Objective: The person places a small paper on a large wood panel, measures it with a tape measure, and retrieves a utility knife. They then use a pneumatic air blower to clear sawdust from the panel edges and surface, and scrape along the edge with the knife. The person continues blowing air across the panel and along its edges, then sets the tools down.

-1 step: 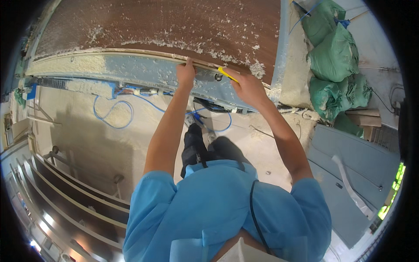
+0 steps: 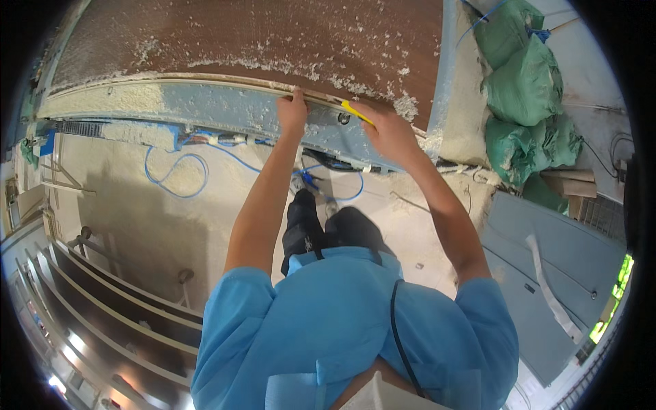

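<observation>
A large brown panel (image 2: 239,37), strewn with pale shavings, lies across the far side. Along its near edge runs a light strip (image 2: 205,80). At this edge my left hand (image 2: 294,115) is closed, its index finger stretched over the rim and the other fingers curled. My right hand (image 2: 395,137) grips a yellow utility knife (image 2: 357,113), whose tip points left to the panel's edge, a short way right of my left fingers. The blade is thin and hard to make out. Under the panel's edge is a blue-grey machine frame (image 2: 219,102) dusted with shavings.
Green sacks (image 2: 523,85) stand at the far right. Blue hose (image 2: 205,179) and cables hang below the frame. A grey cabinet (image 2: 523,253) with a white strip on it is at the right. Several dark panels (image 2: 130,311) stand in a rack at lower left.
The view has shifted very slightly. Both hands keep their places at the panel's edge, and the utility knife stays in my right hand.
</observation>
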{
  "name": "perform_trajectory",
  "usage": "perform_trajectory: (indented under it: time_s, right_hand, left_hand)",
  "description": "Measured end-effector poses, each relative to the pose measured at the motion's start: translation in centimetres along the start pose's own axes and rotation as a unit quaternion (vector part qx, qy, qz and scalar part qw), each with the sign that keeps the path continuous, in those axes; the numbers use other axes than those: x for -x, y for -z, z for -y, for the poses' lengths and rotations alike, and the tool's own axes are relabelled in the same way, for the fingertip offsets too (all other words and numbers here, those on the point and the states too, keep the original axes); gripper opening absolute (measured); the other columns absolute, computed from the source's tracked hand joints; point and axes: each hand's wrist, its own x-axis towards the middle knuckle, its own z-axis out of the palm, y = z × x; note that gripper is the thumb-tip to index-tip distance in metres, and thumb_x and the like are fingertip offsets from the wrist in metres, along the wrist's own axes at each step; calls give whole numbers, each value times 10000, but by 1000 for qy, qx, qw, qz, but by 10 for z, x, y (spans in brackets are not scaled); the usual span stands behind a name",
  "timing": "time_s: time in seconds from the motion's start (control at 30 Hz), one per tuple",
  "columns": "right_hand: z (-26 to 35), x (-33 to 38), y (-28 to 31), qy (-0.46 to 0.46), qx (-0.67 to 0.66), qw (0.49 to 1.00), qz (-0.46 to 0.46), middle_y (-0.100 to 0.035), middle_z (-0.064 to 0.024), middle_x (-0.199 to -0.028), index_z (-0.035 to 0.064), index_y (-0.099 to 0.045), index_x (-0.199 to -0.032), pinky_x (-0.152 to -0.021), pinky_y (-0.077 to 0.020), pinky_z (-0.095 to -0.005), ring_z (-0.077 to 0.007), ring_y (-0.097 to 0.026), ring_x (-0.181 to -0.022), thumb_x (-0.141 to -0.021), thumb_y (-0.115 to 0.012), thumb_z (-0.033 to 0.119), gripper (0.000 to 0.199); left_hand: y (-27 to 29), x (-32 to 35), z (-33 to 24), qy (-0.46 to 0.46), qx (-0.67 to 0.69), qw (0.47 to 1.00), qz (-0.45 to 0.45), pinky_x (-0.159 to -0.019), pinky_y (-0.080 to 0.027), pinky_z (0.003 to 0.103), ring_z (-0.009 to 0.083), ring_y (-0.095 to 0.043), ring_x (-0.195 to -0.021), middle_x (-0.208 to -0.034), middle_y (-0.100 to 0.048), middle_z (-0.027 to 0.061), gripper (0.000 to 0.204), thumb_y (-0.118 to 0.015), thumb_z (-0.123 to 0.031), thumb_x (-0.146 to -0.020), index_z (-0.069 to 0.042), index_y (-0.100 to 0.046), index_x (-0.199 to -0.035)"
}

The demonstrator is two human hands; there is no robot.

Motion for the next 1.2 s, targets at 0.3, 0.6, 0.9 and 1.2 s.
perform_trajectory:
  time_s: [0.3, 0.6, 0.9, 1.2]
  right_hand:
    - [3, -64, 2, 3, 27, 995, 98, -696, -156, -959, 290, -548, -1412, -718, -552, -481, -345, -691, -862, -965, -577, 184, 461]
    - [2, -85, 2, 106, 95, 981, 134, -693, -180, -858, 162, -572, -1360, -696, -563, -490, -365, -705, -834, -893, -557, 59, 478]
    - [-96, -3, 32, 56, 117, 972, 195, -669, -181, -824, 188, -530, -1403, -652, -546, -480, -353, -698, -796, -855, -577, 3, 581]
    - [-205, 123, 67, -39, 170, 968, 182, -638, -201, -794, 270, -548, -1414, -669, -516, -479, -353, -665, -754, -869, -590, 24, 600]
  left_hand:
    - [4, 14, -13, -50, 71, 996, 20, -700, -620, 363, 235, -697, -819, -1024, -647, 165, 260, -584, -121, -955, 76, -501, -1102]
    - [9, 18, -18, -15, 91, 994, 59, -809, -618, 401, 263, -705, -928, -1048, -679, 169, 255, -538, -127, -961, 40, -519, -1153]
    - [9, 18, -29, 6, 62, 997, 38, -789, -632, 397, 282, -701, -862, -998, -664, 208, 269, -533, -92, -921, 137, -520, -1061]
    - [9, 20, -31, 16, 68, 997, 27, -815, -641, 405, 303, -708, -869, -969, -678, 215, 280, -538, -88, -908, 159, -588, -1031]
